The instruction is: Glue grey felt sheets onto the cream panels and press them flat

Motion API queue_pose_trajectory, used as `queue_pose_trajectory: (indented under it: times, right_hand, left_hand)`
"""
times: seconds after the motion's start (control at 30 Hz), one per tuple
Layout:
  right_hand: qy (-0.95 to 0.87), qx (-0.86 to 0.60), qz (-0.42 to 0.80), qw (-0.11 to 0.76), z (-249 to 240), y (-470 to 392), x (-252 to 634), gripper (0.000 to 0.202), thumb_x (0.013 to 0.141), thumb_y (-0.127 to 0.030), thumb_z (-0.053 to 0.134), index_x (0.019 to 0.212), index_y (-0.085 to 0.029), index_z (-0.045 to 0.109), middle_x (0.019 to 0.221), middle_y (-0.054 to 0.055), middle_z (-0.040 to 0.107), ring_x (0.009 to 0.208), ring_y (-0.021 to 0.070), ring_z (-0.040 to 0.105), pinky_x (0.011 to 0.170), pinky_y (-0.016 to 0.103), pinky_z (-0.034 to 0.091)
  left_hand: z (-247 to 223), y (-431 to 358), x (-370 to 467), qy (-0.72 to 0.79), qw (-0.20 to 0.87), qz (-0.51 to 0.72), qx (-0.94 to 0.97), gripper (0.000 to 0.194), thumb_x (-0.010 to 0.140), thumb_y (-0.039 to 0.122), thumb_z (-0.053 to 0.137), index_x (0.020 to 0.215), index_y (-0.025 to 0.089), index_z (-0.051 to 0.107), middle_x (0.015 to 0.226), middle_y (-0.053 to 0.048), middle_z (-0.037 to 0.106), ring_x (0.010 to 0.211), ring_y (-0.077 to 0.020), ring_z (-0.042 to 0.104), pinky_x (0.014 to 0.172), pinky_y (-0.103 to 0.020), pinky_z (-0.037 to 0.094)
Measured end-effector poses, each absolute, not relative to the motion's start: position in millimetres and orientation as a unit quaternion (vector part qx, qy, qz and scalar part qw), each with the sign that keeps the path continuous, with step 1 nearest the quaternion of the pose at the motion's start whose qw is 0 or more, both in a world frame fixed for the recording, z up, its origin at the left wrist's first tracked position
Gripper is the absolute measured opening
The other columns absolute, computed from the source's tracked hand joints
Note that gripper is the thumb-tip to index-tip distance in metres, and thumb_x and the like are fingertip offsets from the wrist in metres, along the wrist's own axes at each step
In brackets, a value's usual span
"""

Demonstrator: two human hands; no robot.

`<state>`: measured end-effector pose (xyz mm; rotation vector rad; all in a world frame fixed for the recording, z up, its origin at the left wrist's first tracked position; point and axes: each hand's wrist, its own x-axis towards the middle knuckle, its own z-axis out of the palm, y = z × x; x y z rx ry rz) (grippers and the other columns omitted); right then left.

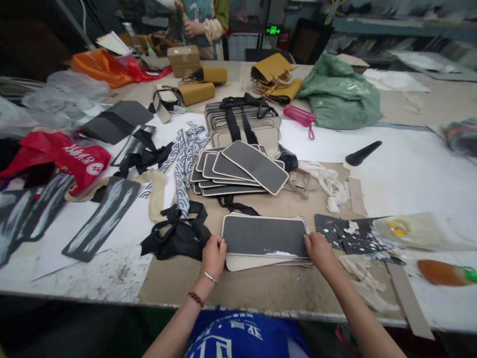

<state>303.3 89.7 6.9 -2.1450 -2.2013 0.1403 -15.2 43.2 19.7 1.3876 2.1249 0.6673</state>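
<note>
A flat dark grey panel (pixel 264 235) with a pale border and rounded corners lies in front of me on similar panels (pixel 246 262), their pale edges showing below it. A wet white smear marks its near edge. My left hand (pixel 214 258) pinches its left end, fingers closed. At the opposite end, my right hand (pixel 321 251) closes on the right edge. Beyond them is a loose, fanned pile of the same panels (pixel 253 166), and behind it a neater stack (pixel 242 124) with black straps (pixel 233 124) across it. Black fabric strips (pixel 179 233) lie beside my left hand.
Right of my hand are a white-spattered dark board (pixel 339 231), crumpled cloth (pixel 361 278) and an amber bottle (pixel 441 273). White-smeared dark pieces (pixel 102 216) and a red bag (pixel 70 156) lie left. Across the table are yellow bags (pixel 272 69), a green sack (pixel 337 94) and a person (pixel 204 27).
</note>
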Motion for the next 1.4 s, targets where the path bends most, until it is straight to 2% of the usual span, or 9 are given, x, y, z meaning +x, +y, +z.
queue_pose_trajectory:
  times: [0.23,0.5,0.73,1.07,1.4]
  right_hand:
    - [-0.679,-0.731,0.063,-0.014,20.4,89.8,293.9,0.02,0.088,-0.024,0.04,0.078,-0.013,0.054,0.081,0.01,0.058,0.078,0.0177,0.055,0.067,0.025,0.036]
    - [-0.654,-0.752,0.081,-0.036,28.0,91.3,286.6,0.02,0.089,-0.024,0.04,0.085,-0.011,0.055,0.088,0.012,0.06,0.082,0.0186,0.057,0.066,0.025,0.037]
    - [-0.644,-0.756,0.093,-0.064,33.5,91.0,282.9,0.024,0.091,-0.027,0.035,0.092,-0.011,0.054,0.093,0.013,0.058,0.084,0.0195,0.058,0.068,0.026,0.038]
    - [-0.632,-0.766,0.077,-0.085,31.2,91.9,279.7,0.024,0.091,-0.028,0.035,0.094,-0.011,0.052,0.095,0.013,0.057,0.086,0.0198,0.058,0.07,0.026,0.039]
    - [-0.652,-0.752,0.056,-0.079,31.1,89.8,280.7,0.021,0.09,-0.025,0.038,0.088,-0.011,0.053,0.089,0.012,0.057,0.079,0.0187,0.059,0.064,0.026,0.038]
  left_hand:
    - [21.0,45.9,-17.7,0.78,0.259,0.25,0.512,0.015,0.069,0.028,0.045,0.056,0.021,0.042,0.051,0.001,0.05,0.051,-0.015,0.049,0.054,-0.024,0.035]
    - [19.6,45.4,-19.6,0.786,0.27,0.213,0.513,0.016,0.071,0.033,0.042,0.06,0.021,0.044,0.056,-0.001,0.053,0.055,-0.0168,0.052,0.056,-0.025,0.034]
    - [22.1,46.0,-18.5,0.79,0.279,0.198,0.509,0.014,0.071,0.031,0.044,0.06,0.021,0.043,0.057,0.0,0.053,0.056,-0.0165,0.052,0.058,-0.024,0.035]
    - [15.8,44.8,-18.7,0.788,0.259,0.194,0.524,0.014,0.075,0.026,0.043,0.062,0.02,0.043,0.06,-0.001,0.054,0.059,-0.0158,0.052,0.059,-0.024,0.036]
    - [11.1,44.4,-21.4,0.774,0.268,0.222,0.53,0.016,0.076,0.026,0.041,0.06,0.021,0.041,0.058,-0.001,0.051,0.059,-0.0157,0.051,0.059,-0.025,0.036]
